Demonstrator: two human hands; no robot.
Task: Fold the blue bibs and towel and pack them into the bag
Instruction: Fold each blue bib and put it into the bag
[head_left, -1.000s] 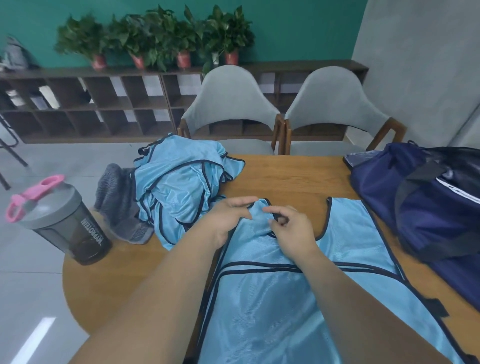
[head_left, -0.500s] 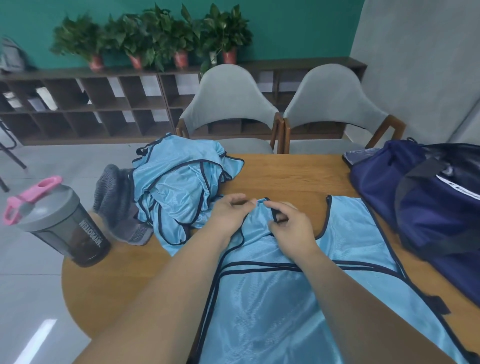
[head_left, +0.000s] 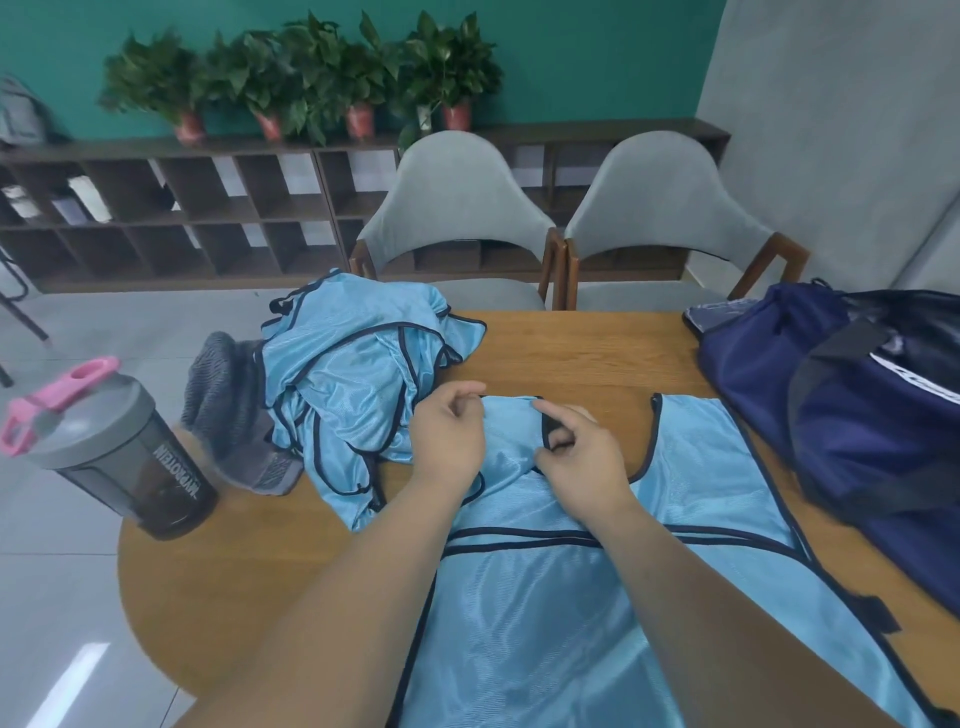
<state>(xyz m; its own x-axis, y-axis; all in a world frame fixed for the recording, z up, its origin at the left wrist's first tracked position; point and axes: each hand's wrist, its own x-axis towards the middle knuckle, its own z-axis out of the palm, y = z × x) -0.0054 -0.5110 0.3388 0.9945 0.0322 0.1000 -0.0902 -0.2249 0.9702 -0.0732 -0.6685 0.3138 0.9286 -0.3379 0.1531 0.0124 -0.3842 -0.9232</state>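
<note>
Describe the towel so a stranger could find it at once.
Start at the wooden table and go to its left edge. There, between the dark shaker bottle and the crumpled heap of blue bibs, lies the towel. It alone is grey and coarse; the cloth beside it is shiny blue.

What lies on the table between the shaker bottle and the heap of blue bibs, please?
In the head view, a crumpled grey towel lies there, touching the heap.
</note>
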